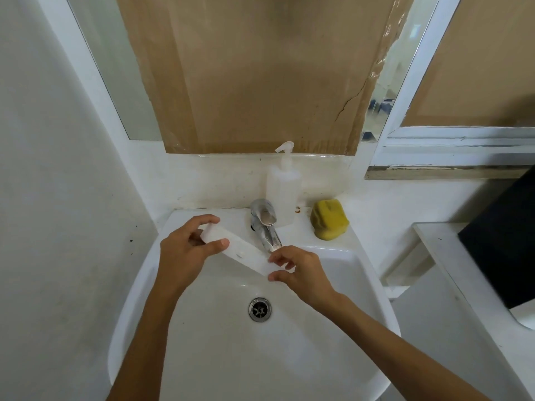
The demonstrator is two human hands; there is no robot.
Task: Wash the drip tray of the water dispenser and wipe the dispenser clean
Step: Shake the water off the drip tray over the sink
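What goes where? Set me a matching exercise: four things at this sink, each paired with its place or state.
Things:
1. tray
2. sponge
3. bottle
4. drain

Places or states:
A. on the sink ledge, right of the tap
B. at the bottom of the basin
C. held at both ends over the basin
D. upright behind the tap

Pairs: 1-C, 2-A, 3-D, 4-B
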